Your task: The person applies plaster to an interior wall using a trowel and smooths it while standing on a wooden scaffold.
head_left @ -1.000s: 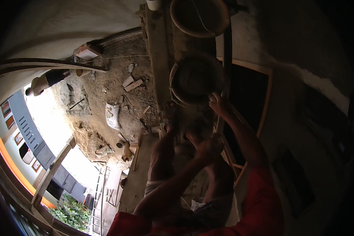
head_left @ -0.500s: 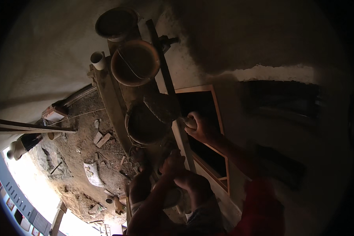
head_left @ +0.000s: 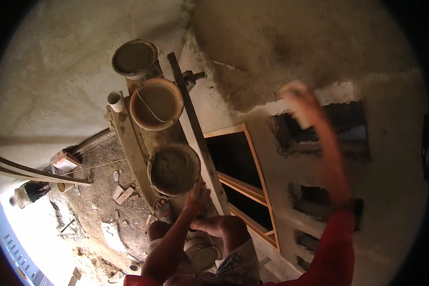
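Observation:
My right hand (head_left: 300,100), smeared by motion, is raised in front of the wall beside a rough rectangular opening (head_left: 341,124); what it holds is unclear. My left hand (head_left: 197,193) is closed just below the rim of the nearest bucket (head_left: 173,168), which holds grey mortar; whatever is inside that fist cannot be made out. Beyond that bucket, an orange-rimmed bucket (head_left: 156,102) with a wire handle holds grey-brown contents. A further grey-filled bucket (head_left: 134,58) and a white cylinder (head_left: 116,101) stand on the planks. My bent legs and sandalled foot are below.
A plank platform (head_left: 126,136) and a long beam (head_left: 190,114) run along the wall, beside a wood-framed dark window (head_left: 233,152). Down at left lie rubble ground (head_left: 95,195) and brick pieces. Another person (head_left: 28,193) is at far left, near leaning boards (head_left: 43,174).
My right hand has swung up and rightward from the nearest bucket, where it held a mortar-covered trowel, to the wall openings. The view has turned toward that wall. My left hand stays low.

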`<move>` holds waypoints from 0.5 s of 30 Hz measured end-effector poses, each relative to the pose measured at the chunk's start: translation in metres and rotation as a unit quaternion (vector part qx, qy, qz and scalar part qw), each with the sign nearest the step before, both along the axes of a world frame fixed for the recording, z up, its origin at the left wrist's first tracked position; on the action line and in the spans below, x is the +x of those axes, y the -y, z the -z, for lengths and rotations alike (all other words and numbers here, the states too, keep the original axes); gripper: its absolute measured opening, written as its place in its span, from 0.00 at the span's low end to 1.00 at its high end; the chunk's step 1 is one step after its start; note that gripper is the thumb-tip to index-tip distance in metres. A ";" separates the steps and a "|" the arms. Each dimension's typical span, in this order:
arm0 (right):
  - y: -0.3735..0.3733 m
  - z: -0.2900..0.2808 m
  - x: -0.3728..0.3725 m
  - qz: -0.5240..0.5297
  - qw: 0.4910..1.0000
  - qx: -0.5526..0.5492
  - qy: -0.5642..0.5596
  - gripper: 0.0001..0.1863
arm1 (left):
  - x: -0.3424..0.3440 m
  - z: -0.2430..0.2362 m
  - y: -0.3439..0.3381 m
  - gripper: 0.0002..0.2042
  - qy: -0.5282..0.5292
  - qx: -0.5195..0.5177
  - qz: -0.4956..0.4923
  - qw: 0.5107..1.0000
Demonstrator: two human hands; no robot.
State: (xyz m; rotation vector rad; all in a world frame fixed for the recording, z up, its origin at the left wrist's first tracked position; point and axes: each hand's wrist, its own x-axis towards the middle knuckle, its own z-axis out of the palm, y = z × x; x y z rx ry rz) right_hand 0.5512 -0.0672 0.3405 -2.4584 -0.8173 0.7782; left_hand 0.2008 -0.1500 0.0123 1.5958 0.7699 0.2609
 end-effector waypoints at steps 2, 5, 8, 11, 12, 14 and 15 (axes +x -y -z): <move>0.012 -0.045 0.042 0.045 0.971 0.122 0.203 0.24 | -0.019 0.002 -0.007 0.18 -0.026 0.040 -0.012 0.999; 0.034 -0.075 0.020 0.028 0.939 0.147 0.311 0.28 | -0.024 -0.010 0.002 0.19 -0.097 -0.098 -0.031 0.990; 0.036 -0.028 -0.048 -0.017 0.983 0.123 0.133 0.28 | -0.029 -0.010 0.009 0.20 -0.110 -0.179 -0.060 0.976; 0.075 0.089 -0.092 -0.184 0.981 0.053 0.013 0.22 | -0.025 -0.035 0.014 0.23 -0.159 -0.186 -0.008 0.969; 0.082 0.137 -0.115 -0.295 0.952 0.027 0.074 0.23 | -0.035 -0.022 0.027 0.24 -0.164 -0.158 -0.021 0.974; 0.104 0.199 -0.148 -0.399 0.904 -0.016 0.151 0.23 | -0.036 -0.036 0.029 0.24 -0.184 -0.209 -0.026 0.960; 0.111 0.227 -0.168 -0.409 0.898 -0.044 0.154 0.22 | -0.042 -0.031 0.036 0.21 -0.194 -0.182 -0.018 0.964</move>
